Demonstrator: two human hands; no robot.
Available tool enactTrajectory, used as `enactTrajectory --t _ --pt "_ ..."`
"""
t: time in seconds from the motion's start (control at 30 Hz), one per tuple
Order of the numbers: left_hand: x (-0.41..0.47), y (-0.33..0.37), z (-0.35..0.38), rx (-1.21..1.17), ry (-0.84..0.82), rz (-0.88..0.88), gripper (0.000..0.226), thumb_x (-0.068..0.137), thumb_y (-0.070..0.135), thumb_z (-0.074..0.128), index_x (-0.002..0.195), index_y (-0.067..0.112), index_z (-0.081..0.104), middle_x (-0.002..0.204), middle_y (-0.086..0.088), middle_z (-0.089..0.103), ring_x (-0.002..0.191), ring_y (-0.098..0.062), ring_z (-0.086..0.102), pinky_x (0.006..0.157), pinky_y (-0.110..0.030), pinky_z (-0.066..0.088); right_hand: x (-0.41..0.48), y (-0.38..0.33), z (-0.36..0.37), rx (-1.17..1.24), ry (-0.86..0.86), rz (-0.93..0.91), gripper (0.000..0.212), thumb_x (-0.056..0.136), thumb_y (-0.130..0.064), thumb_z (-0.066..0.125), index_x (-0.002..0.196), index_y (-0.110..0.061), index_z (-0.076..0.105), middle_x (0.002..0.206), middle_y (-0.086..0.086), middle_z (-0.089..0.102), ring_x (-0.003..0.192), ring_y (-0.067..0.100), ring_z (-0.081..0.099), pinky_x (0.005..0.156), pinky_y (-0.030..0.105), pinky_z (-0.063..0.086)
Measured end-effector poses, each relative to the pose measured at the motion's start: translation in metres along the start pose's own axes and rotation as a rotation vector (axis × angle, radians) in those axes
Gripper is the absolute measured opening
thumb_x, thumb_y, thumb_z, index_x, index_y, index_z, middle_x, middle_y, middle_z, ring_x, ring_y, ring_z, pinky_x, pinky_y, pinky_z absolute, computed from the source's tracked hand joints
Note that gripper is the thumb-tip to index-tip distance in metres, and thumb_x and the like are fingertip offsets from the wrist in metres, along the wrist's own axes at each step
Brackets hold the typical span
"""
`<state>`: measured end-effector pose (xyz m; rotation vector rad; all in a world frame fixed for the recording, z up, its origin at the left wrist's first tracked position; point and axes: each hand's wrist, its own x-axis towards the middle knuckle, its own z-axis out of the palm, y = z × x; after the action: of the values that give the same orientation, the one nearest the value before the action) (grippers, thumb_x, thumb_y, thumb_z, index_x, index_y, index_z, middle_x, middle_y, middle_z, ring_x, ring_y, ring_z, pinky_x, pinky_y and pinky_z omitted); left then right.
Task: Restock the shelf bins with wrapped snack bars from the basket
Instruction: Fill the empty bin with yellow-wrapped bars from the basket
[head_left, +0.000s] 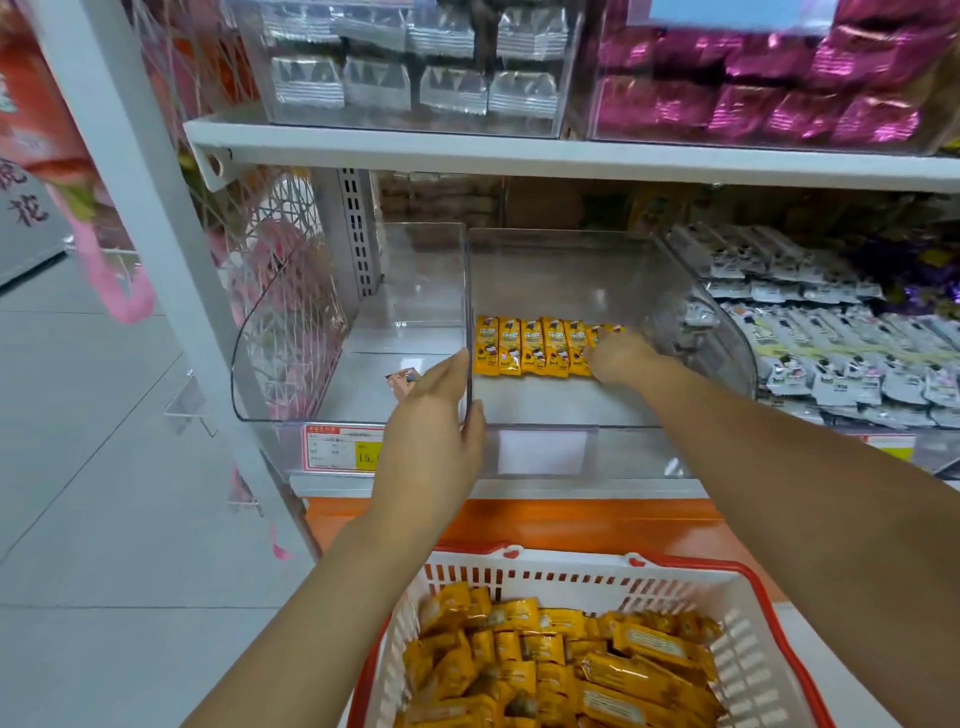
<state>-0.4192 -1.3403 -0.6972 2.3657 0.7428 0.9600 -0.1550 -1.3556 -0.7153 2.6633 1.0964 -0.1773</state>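
Shelf tier (571, 488), clear bins: middle bin (561, 402) holds one row of five yellow snack bars (532, 347), another partly under the right hand (618, 358) (grip cannot be told), bin floor bare before and behind; left hand (431, 431) pinches the left wall (469, 291); one basket (571, 577) below, heaped with bars.

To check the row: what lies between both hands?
Head view: yellow bars lie between them; the left hand grips the bin wall, the right hand touches the bars.
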Motion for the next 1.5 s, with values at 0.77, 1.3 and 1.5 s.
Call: enactTrajectory --t 0.77,1.3,1.5 --pt "-0.082 -0.016 -0.008 0.241 -0.374 0.008 0.028 0.095 0.021 0.049 0.068 0.015 0.055 0.070 0.000 0.056 0.065 -0.017 0.054 0.059 -0.029 0.039 -0.206 -0.013 0.044 0.775 0.384 -0.277 0.042 0.093 -0.029 0.057 0.056 -0.013 0.044 0.051 0.000 0.040 0.050 0.014 0.039 0.053 0.030 0.031" --pt "-0.176 -0.091 -0.020 0.620 -1.367 -0.412 0.046 0.100 0.034 0.039 0.129 0.000 0.050 0.115 -0.008 0.052 0.102 -0.019 0.050 0.084 -0.028 0.038 -0.238 -0.125 0.243 0.645 -0.454 -0.269 0.110 0.072 -0.048 0.080 0.151 -0.009 0.015 0.159 0.014 0.015 0.145 0.030 0.017 0.114 0.040 0.029" --pt "-0.174 -0.090 -0.022 0.598 -1.374 -0.373 0.042 0.100 0.032 0.039 0.125 0.002 0.053 0.126 -0.012 0.055 0.113 -0.025 0.054 0.090 -0.032 0.044 -0.274 -0.148 0.263 0.481 -0.319 -0.312 0.086 0.075 -0.038 0.079 0.140 -0.013 0.028 0.138 0.011 0.041 0.125 0.030 0.045 0.096 0.038 0.043"
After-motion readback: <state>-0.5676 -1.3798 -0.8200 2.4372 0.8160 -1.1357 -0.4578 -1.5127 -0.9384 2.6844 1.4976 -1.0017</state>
